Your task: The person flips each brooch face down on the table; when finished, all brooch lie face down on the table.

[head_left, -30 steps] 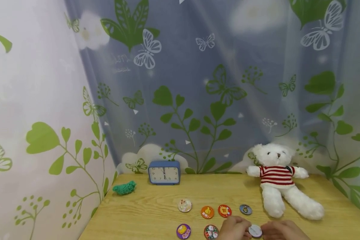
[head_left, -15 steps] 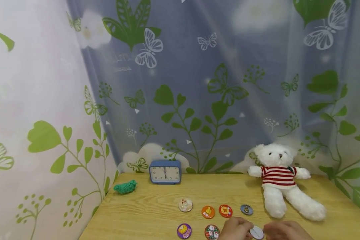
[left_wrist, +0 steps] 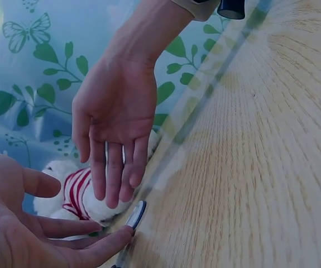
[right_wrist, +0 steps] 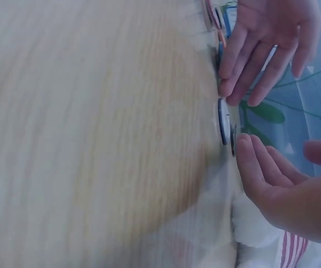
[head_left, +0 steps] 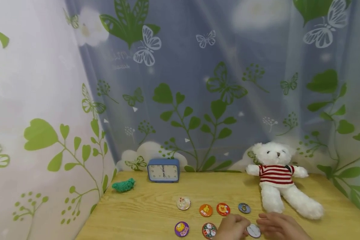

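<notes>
A round pin badge [head_left: 253, 230] lies back side up on the table, its pale back and pin showing, between my two hands. My left hand [head_left: 232, 227] is at its left edge; in the left wrist view those fingers [left_wrist: 107, 245] are extended, one fingertip right at the badge's rim. On the badge's other side is my right hand [head_left: 280, 226], its fingers straight and held together. The right wrist view shows the right hand [right_wrist: 294, 190] with relaxed fingers and nothing in them, and the badge [right_wrist: 224, 121] between both hands' fingertips.
Picture-side-up badges lie nearby: purple [head_left: 181, 229], red-and-green [head_left: 209, 230], pale [head_left: 183, 203], orange [head_left: 205, 210], red [head_left: 223, 209] and blue [head_left: 244, 208]. Behind them sit a white teddy bear [head_left: 276, 176], a blue alarm clock [head_left: 163, 170] and a green yarn bundle [head_left: 123, 185]. A printed curtain hangs behind.
My right hand has lifted slightly, its fingers straighter. The left hand stays beside the badge, which still lies back side up. The head view has shifted a little.
</notes>
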Available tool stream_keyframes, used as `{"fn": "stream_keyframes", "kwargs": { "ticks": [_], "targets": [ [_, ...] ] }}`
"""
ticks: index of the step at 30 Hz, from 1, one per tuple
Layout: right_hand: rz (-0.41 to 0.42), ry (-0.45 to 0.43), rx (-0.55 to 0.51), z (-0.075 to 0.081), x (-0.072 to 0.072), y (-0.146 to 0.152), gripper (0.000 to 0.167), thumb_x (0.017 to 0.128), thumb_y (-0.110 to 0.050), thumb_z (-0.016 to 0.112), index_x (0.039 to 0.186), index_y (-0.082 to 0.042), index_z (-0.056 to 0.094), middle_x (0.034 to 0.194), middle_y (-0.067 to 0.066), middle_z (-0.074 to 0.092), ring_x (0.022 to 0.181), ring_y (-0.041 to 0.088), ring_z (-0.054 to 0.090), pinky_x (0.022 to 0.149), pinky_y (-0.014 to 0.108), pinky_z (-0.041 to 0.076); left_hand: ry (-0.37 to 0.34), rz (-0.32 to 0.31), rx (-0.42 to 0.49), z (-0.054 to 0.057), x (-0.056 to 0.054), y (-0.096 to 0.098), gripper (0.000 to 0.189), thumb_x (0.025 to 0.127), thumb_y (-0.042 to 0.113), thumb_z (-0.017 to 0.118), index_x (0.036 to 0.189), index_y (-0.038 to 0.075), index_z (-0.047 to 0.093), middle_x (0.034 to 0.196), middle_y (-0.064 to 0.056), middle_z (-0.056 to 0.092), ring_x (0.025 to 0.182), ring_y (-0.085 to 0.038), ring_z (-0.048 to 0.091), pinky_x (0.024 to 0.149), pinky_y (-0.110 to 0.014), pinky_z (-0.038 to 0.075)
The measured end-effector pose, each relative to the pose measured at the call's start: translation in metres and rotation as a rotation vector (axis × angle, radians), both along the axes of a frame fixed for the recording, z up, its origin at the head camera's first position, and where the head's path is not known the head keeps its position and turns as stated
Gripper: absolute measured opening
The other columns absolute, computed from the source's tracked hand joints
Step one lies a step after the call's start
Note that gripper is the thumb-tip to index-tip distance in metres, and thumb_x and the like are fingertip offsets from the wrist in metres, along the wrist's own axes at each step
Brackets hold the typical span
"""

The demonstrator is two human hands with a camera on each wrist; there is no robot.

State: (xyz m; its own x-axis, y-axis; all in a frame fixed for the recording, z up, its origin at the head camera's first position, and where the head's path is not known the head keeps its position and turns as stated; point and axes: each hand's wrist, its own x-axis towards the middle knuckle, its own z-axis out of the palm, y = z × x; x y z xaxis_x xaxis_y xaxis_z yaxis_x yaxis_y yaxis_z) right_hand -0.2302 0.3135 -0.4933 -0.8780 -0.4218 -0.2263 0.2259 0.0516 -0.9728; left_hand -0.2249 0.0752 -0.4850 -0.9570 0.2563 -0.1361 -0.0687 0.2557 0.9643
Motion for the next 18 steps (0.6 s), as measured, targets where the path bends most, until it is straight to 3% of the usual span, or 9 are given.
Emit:
{"fn": "stream_keyframes", "kwargs": {
  "ticks": [8,12,15,16,18],
  "targets": [
    [0.050,0.066,-0.087,0.009,-0.003,0.000,0.056,0.116,-0.025,0.030,0.145,0.022,0.038,0.132,0.014,0.069,0.113,0.016,0.070,0.097,0.034,0.057,0.024,-0.031,0.047,0.011,-0.008,-0.004,0.019,0.096,0.018,0.067,0.100,0.003,0.077,0.081,-0.003,0.071,0.074,-0.015,0.067,0.070,-0.029,0.057],
    [0.209,0.105,-0.282,0.004,-0.008,0.002,0.044,0.116,-0.016,0.025,0.144,-0.003,0.056,0.133,-0.002,0.068,0.119,0.012,0.067,0.102,0.030,0.054,0.002,-0.009,0.082,0.018,-0.016,-0.004,0.017,0.097,0.016,0.067,0.102,0.002,0.076,0.092,-0.002,0.071,0.082,-0.019,0.070,0.075,-0.035,0.061],
    [0.310,0.110,-0.396,-0.001,-0.010,0.002,0.046,0.116,-0.010,0.021,0.140,-0.017,0.059,0.135,-0.009,0.066,0.123,0.010,0.065,0.106,0.028,0.051,0.001,0.003,0.059,0.018,-0.020,-0.004,0.017,0.097,0.017,0.067,0.103,0.003,0.074,0.093,-0.004,0.072,0.084,-0.020,0.070,0.077,-0.037,0.061],
    [0.302,0.112,-0.385,-0.002,-0.011,0.002,0.046,0.116,-0.011,0.021,0.142,-0.015,0.058,0.135,-0.010,0.066,0.123,0.010,0.065,0.106,0.028,0.051,-0.002,0.007,0.058,0.018,-0.021,-0.003,0.017,0.097,0.017,0.068,0.103,0.003,0.074,0.093,-0.005,0.072,0.083,-0.020,0.070,0.077,-0.038,0.061],
    [0.203,0.101,-0.298,-0.001,-0.010,-0.001,0.043,0.116,-0.015,0.026,0.148,-0.001,0.050,0.135,-0.007,0.065,0.119,0.009,0.066,0.104,0.030,0.053,0.001,0.014,0.059,0.017,-0.022,-0.003,0.017,0.096,0.017,0.068,0.102,0.003,0.074,0.092,-0.006,0.072,0.082,-0.020,0.069,0.076,-0.037,0.061]
  ]
}}
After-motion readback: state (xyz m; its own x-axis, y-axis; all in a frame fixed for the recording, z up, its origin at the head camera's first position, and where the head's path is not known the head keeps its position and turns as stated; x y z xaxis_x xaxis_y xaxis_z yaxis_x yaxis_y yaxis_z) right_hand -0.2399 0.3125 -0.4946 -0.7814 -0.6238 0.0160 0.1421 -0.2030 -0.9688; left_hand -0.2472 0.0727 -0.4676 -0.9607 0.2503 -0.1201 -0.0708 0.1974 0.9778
